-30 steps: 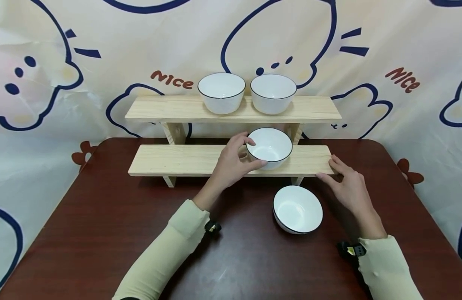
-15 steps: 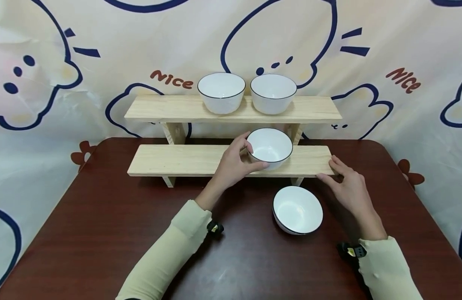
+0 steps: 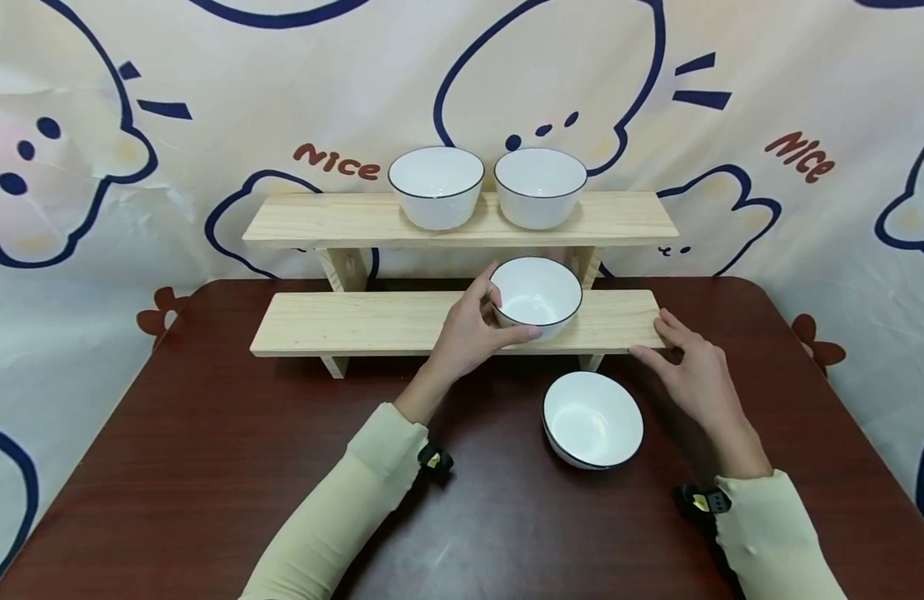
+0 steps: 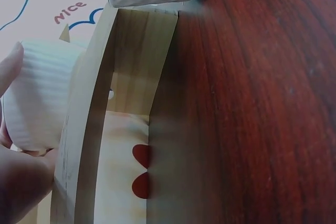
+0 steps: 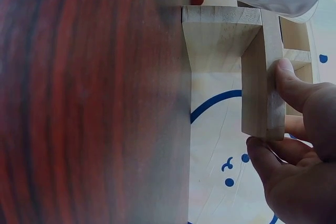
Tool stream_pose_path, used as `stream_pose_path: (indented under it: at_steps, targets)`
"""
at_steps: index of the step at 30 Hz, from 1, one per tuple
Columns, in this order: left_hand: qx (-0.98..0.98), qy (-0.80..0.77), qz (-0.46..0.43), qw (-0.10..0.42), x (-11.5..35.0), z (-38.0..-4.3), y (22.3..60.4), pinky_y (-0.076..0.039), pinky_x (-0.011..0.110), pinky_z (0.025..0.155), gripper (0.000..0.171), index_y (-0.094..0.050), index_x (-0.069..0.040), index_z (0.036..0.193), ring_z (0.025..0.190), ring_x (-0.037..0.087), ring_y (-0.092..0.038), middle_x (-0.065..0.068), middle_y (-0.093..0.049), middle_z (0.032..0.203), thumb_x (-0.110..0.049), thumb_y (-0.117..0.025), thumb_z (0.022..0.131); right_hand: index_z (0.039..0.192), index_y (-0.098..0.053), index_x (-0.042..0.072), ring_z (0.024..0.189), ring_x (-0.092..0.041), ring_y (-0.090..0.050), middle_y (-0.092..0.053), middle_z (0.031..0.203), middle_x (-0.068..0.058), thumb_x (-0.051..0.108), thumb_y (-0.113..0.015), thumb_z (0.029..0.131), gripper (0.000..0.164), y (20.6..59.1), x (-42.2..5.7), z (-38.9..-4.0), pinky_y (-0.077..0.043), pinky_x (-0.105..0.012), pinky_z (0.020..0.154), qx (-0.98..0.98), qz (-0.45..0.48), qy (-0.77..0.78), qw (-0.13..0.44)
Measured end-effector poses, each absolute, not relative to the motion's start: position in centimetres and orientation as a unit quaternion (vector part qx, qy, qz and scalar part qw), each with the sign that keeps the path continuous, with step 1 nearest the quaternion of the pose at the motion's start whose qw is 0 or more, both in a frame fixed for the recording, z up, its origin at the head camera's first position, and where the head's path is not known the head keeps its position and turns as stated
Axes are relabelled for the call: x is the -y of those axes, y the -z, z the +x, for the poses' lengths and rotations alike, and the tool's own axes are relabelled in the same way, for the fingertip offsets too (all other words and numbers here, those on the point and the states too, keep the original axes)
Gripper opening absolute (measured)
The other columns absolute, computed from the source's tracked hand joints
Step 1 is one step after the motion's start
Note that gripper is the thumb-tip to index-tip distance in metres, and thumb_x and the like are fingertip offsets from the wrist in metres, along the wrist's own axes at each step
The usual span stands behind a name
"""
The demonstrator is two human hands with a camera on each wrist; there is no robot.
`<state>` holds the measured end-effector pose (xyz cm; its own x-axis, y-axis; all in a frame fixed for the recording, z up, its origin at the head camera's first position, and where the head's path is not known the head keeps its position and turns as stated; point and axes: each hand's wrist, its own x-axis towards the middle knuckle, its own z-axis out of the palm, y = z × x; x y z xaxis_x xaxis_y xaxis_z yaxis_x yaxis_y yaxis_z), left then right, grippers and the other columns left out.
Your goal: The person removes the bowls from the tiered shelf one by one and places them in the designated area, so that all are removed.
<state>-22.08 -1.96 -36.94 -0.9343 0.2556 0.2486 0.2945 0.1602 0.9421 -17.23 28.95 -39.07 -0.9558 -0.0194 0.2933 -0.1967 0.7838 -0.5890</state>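
On the right half of the lower wooden shelf sits a white bowl with a dark rim. My left hand holds it by its left side, thumb at the front and fingers at the rim. In the left wrist view this bowl shows a ribbed outer wall. My right hand grips the right end of the same shelf. Seen from the right wrist, the thumb is on the front edge of the board, with fingers around its end. Another white bowl stands on the table before the shelf, diamond-textured outside.
Two white bowls, a left one and a right one, stand side by side on the upper shelf. The two-tier rack stands on a dark red-brown table, against a patterned cloth backdrop.
The left fingers have shifted slightly back along the bowl's rim, and the left forearm has edged right. The head view has moved a little. Bowls and right hand look unmoved.
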Motion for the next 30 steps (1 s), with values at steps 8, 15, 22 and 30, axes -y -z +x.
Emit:
stream_pose_path:
  at_steps: [8, 15, 22, 30]
  targets:
    - [0.753, 0.634, -0.175, 0.011, 2.22, -21.9, 36.99, -0.043, 0.033, 0.107, 0.055, -0.041, -0.007, 0.094, 0.142, 0.025, -0.041, 0.005, -0.027, 0.165, -0.013, -0.092, 0.075, 0.141, -0.047, -0.012, 0.132, -0.052, -0.044, -0.041, 0.151, -0.029, 0.023, -0.076, 0.094, 0.066, 39.2, -28.83, -17.22, -0.043, -0.064, 0.096, 0.932, 0.057, -0.329, 0.137]
    - [0.736, 0.65, -0.188, -0.006, 2.53, -21.89, 37.09, -0.045, 0.034, 0.104, 0.053, -0.041, -0.007, 0.093, 0.139, 0.025, -0.044, 0.007, -0.029, 0.164, -0.009, -0.092, 0.075, 0.141, -0.047, -0.012, 0.131, -0.052, -0.045, -0.041, 0.151, -0.029, 0.022, -0.076, 0.094, 0.065, 39.09, -28.87, -17.28, -0.043, -0.065, 0.096, 0.933, 0.058, -0.325, 0.14]
    - [0.738, 0.646, -0.194, 0.002, 2.52, -21.81, 37.22, -0.047, 0.033, 0.103, 0.048, -0.047, -0.007, 0.091, 0.137, 0.024, -0.047, 0.008, -0.029, 0.164, -0.009, -0.092, 0.075, 0.141, -0.047, -0.013, 0.132, -0.052, -0.044, -0.041, 0.151, -0.029, 0.023, -0.075, 0.094, 0.065, 38.94, -28.85, -17.27, -0.042, -0.065, 0.097, 0.933, 0.059, -0.326, 0.139]
    - [0.739, 0.647, -0.188, -0.002, 2.98, -21.2, 37.12, -0.047, 0.035, 0.102, 0.046, -0.048, -0.007, 0.09, 0.138, 0.023, -0.046, 0.004, -0.03, 0.164, -0.01, -0.092, 0.075, 0.141, -0.047, -0.013, 0.132, -0.052, -0.044, -0.041, 0.151, -0.03, 0.023, -0.075, 0.094, 0.065, 38.91, -28.78, -17.28, -0.042, -0.065, 0.097, 0.934, 0.059, -0.325, 0.14]
